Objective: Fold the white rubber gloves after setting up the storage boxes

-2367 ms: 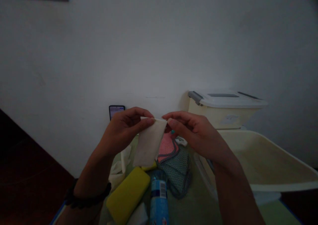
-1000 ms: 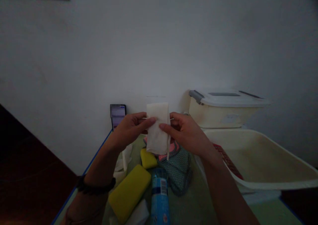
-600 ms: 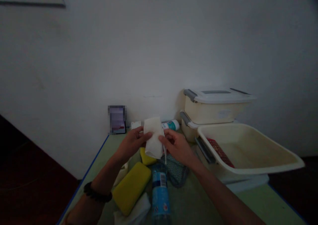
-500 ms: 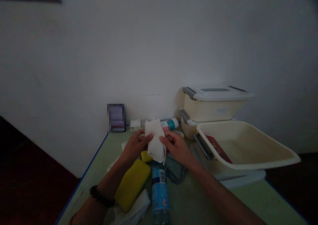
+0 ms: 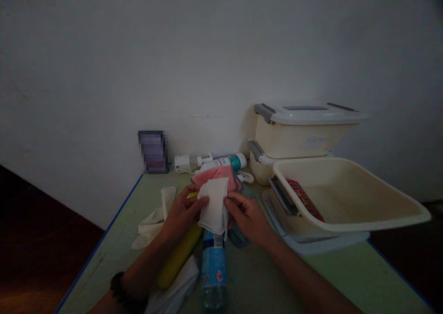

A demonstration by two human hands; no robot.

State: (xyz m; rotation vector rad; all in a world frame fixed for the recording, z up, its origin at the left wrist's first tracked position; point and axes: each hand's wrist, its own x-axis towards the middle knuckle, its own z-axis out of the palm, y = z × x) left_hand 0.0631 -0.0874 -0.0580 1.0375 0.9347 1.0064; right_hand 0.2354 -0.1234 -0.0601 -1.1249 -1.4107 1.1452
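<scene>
A folded white cloth [image 5: 215, 203] is held up over the middle of the table between both hands. My left hand [image 5: 185, 208] pinches its left side, thumb on the front. My right hand [image 5: 244, 212] grips the right edge between thumb and fingers. Below the cloth lies a blue-labelled bottle [image 5: 213, 261], its upper end hidden. A yellow sponge [image 5: 180, 256] is partly covered by my left forearm. Behind the cloth lies a pink cloth [image 5: 216, 174], and a grey-green cloth [image 5: 240, 235] sits below my right hand.
An open cream bin [image 5: 346, 203] stands at the right, with two stacked lidded boxes [image 5: 294, 136] behind it. White bottles [image 5: 230, 161] lie near the wall. White gloves or cloths [image 5: 152, 224] lie at the left. A dark-framed screen [image 5: 153, 152] leans at the back left.
Both hands and the folded cloth have come lower and nearer, uncovering the pink cloth and bottles behind. The camera view has shifted slightly.
</scene>
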